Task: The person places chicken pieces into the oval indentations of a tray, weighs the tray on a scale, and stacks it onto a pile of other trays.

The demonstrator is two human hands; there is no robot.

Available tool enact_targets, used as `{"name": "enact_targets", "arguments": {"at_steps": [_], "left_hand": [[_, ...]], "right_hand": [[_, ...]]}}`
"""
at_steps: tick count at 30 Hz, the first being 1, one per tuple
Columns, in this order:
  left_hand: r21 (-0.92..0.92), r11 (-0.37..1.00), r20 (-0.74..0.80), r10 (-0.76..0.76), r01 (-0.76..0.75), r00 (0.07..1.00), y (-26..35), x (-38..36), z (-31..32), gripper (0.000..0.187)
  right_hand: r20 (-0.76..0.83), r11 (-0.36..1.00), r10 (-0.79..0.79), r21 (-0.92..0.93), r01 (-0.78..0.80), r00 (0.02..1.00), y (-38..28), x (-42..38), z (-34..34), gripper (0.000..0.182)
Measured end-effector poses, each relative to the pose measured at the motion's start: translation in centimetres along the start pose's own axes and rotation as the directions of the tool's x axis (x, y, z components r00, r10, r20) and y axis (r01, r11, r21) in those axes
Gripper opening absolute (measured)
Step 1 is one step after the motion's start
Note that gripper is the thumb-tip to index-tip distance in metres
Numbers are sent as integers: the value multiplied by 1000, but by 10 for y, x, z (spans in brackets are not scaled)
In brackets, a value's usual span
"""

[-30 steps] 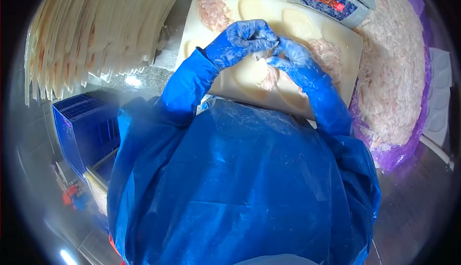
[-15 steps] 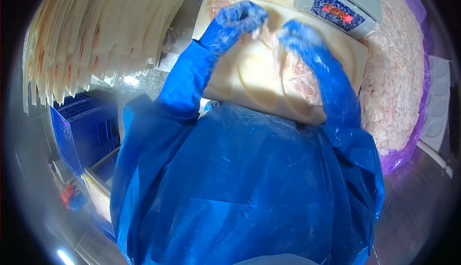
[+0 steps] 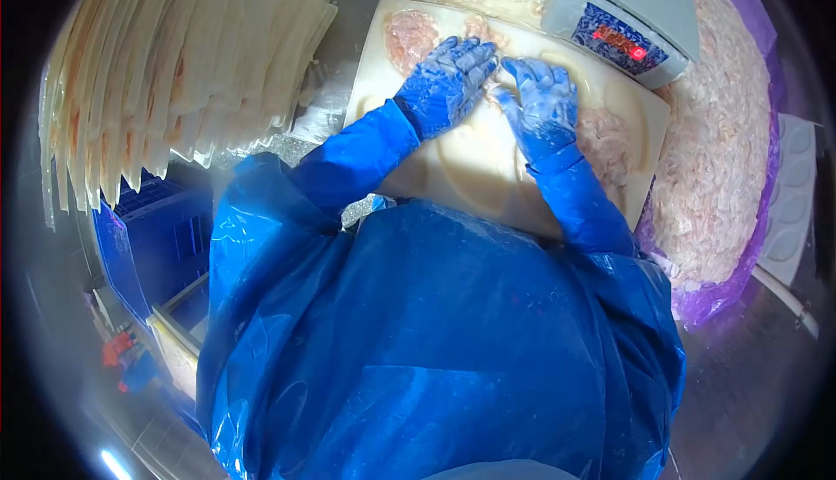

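Note:
A cream tray (image 3: 409, 162) with rounded hollows lies in front of me. My blue-gloved left hand (image 3: 448, 80) rests palm down over its upper middle, fingers stretched out on pale meat (image 3: 481, 34) that is partly hidden. My gloved right hand (image 3: 542, 101) lies beside it, fingers spread and pointing away, its thumb side toward the left hand. A flat piece of pink meat (image 3: 411, 40) fills the tray's upper left hollow. Another pile of meat (image 3: 607, 149) lies right of my right hand.
Upright cream trays (image 3: 174, 62) stand packed at the left. A scale (image 3: 627, 23) with a red display is behind the tray. Heaped pale meat (image 3: 714, 149) on purple plastic lies at the right. A blue crate (image 3: 161, 241) stands lower left.
Both hands have come down onto the tray from above it, and their curled fingers have straightened. The meat that hung between them now lies on the tray, mostly under the hands.

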State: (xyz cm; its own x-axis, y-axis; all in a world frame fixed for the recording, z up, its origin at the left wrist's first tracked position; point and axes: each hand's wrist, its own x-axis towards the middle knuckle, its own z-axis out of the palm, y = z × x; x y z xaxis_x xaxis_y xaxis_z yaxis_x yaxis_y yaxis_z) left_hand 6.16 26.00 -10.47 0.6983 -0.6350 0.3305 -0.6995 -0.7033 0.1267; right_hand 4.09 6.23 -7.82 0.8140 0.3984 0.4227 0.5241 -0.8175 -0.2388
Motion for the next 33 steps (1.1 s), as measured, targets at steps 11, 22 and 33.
{"name": "enact_targets", "arguments": {"at_steps": [11,22,33], "left_hand": [[-65,992,-19,-107,106,994,6,-17,-11,65],[31,999,39,-42,41,998,-18,2,-17,60],[-38,990,93,-130,134,987,0,-13,-13,71]], "right_hand": [[103,967,-232,-82,240,967,22,-32,-1,28],[205,995,33,-103,-12,978,-8,-34,2,68],[155,1000,11,4,-12,988,-29,-29,22,77]]}}
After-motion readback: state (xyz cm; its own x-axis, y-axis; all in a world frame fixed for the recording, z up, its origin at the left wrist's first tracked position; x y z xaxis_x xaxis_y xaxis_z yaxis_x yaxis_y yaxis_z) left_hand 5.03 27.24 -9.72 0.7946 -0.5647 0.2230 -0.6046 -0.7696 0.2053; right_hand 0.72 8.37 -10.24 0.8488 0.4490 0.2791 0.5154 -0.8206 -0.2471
